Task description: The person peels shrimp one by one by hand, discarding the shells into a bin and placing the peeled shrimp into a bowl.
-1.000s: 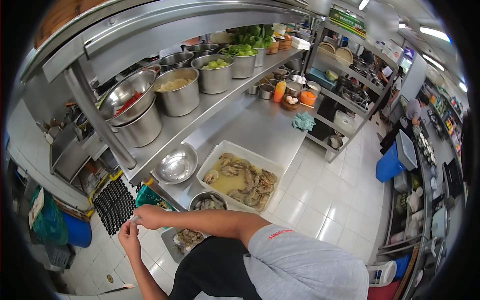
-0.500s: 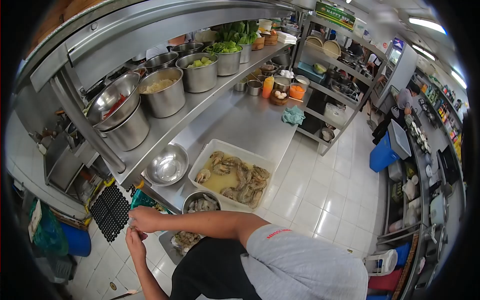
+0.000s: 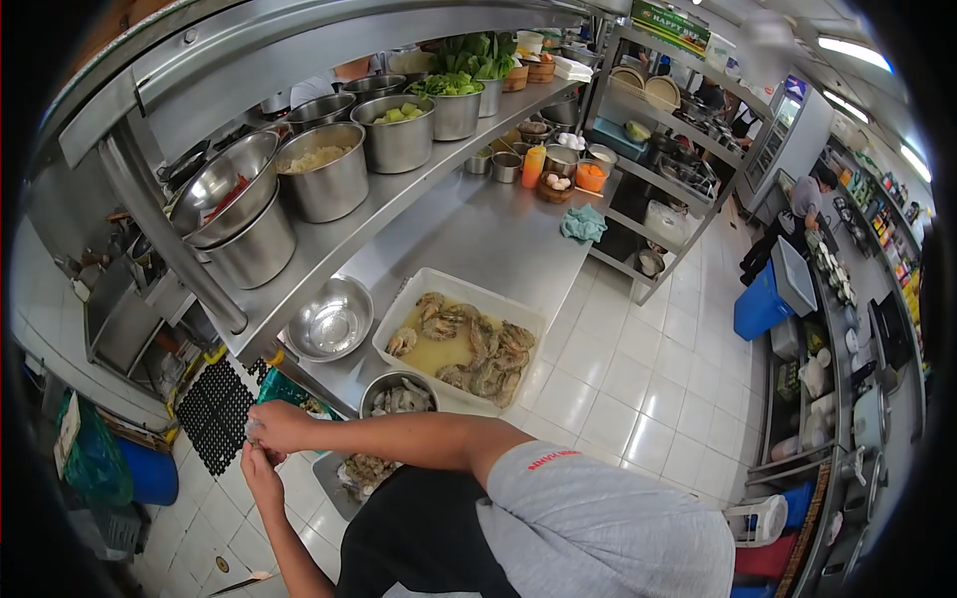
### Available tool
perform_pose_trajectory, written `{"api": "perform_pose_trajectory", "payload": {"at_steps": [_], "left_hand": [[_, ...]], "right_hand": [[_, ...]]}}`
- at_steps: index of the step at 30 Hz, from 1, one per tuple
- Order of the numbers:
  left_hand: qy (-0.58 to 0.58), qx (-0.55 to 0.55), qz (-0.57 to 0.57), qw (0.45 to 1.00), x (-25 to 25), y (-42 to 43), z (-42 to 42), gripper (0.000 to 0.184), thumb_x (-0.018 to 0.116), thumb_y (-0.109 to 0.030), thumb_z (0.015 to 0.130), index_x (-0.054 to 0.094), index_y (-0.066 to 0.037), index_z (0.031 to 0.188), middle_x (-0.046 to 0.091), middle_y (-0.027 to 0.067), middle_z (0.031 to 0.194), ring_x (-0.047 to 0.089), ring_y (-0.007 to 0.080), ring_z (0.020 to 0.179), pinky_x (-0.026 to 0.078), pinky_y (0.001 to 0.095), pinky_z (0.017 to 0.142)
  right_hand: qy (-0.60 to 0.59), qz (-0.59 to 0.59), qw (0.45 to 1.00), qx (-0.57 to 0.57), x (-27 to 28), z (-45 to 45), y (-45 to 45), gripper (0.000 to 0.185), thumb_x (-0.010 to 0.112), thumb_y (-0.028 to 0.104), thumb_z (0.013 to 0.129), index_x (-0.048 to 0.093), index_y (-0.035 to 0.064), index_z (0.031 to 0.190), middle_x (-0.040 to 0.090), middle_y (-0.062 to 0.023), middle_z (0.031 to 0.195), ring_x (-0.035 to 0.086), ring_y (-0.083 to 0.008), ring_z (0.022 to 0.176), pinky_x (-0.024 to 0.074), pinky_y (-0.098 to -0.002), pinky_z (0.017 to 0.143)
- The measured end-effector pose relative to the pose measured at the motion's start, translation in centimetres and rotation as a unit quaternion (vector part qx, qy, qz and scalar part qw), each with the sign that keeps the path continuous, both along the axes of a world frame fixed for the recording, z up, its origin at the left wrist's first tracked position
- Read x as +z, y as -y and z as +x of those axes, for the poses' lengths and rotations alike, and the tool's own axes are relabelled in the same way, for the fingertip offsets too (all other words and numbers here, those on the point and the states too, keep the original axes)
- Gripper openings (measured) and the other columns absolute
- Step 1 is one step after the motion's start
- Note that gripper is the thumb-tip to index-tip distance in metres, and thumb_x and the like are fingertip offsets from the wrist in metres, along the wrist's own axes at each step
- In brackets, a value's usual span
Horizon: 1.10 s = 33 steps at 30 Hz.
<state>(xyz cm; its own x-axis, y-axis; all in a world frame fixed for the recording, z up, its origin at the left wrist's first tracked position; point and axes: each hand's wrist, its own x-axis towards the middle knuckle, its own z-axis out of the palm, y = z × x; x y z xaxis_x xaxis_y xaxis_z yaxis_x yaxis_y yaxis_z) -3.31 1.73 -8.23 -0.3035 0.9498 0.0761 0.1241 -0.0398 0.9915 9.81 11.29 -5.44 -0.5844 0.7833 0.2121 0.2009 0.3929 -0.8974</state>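
My right hand point(image 3: 283, 427) reaches across to the left, its fingers pinched on a small greyish shrimp point(image 3: 251, 429). Just below it, my left hand point(image 3: 262, 476) is closed at the same shrimp, mostly hidden by the fingers. A steel bowl point(image 3: 399, 396) of peeled grey shrimp stands by my right forearm. Under that forearm is a tray point(image 3: 332, 485) holding shrimp and shell bits, partly covered by my apron. On the steel table, a white tub point(image 3: 538, 344) contains whole brown shrimp in cloudy yellowish liquid.
An empty steel bowl point(image 3: 330, 319) sits beside the tub. The overhead shelf point(image 3: 329, 234) bears pots of vegetables. A green basket point(image 3: 289, 391) is beyond my hands. A teal cloth point(image 3: 583, 224) lies at the table's edge. A co-worker point(image 3: 802, 204) stands far right.
Both hands have shifted slightly left and up together, still closed on the shrimp. The greyish piece now shows at the left of my right fingertips. The view has tilted slightly.
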Motion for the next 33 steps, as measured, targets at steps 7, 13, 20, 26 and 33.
{"api": "perform_pose_trajectory", "payload": {"at_steps": [7,13,20,26,33], "left_hand": [[-0.266,0.006,0.079,0.961,-4.9,-0.8,-2.7,0.051,0.037,-0.033,0.108,0.063,0.007,0.123,0.069,0.0222,0.116,0.067,0.0322,0.104,0.053,0.0412,0.091],[-0.127,-0.021,0.014,0.992,-0.2,-0.8,0.3,0.038,0.036,-0.027,0.106,0.062,0.0,0.11,0.065,0.0073,0.089,0.063,0.016,0.076,0.055,0.0338,0.073],[0.007,0.008,-0.003,1.0,0.9,0.3,1.2,0.023,0.037,-0.01,0.101,0.058,0.0,0.097,0.06,0.0031,0.085,0.06,0.0121,0.075,0.055,0.03,0.072],[-0.068,0.055,-0.018,0.996,1.0,1.0,0.9,0.026,0.04,-0.012,0.099,0.059,0.001,0.088,0.06,0.0048,0.075,0.059,0.0127,0.066,0.054,0.0312,0.064],[0.018,0.063,0.013,0.998,1.3,1.4,0.1,0.029,0.043,-0.016,0.093,0.055,-0.001,0.071,0.057,0.0067,0.062,0.058,0.0161,0.054,0.048,0.0328,0.053]], "right_hand": [[0.017,0.051,0.998,-0.04,-0.3,0.1,0.3,0.021,0.064,0.019,0.086,0.068,-0.0001,0.094,0.069,-0.0249,0.085,0.067,-0.0445,0.085,0.0525,-0.0522,0.074],[0.019,-0.045,0.998,0.036,1.3,1.3,-0.9,0.023,0.063,0.021,0.094,0.064,-0.0017,0.094,0.069,-0.0228,0.086,0.07,-0.0353,0.077,0.0534,-0.0447,0.069],[0.012,-0.048,0.997,0.051,0.9,0.7,-0.7,0.02,0.064,0.02,0.096,0.067,-0.0003,0.1,0.071,-0.0097,0.083,0.067,-0.0174,0.076,0.0518,-0.0332,0.07],[0.038,-0.011,0.997,0.06,2.5,0.5,1.2,0.021,0.064,0.021,0.094,0.067,0.0003,0.099,0.069,-0.0163,0.091,0.067,-0.0316,0.084,0.0512,-0.0411,0.076],[0.021,0.116,0.991,0.069,3.9,1.1,2.3,0.019,0.065,0.015,0.09,0.069,0.0008,0.102,0.066,-0.017,0.094,0.063,-0.0362,0.092,0.0502,-0.044,0.08]]}}
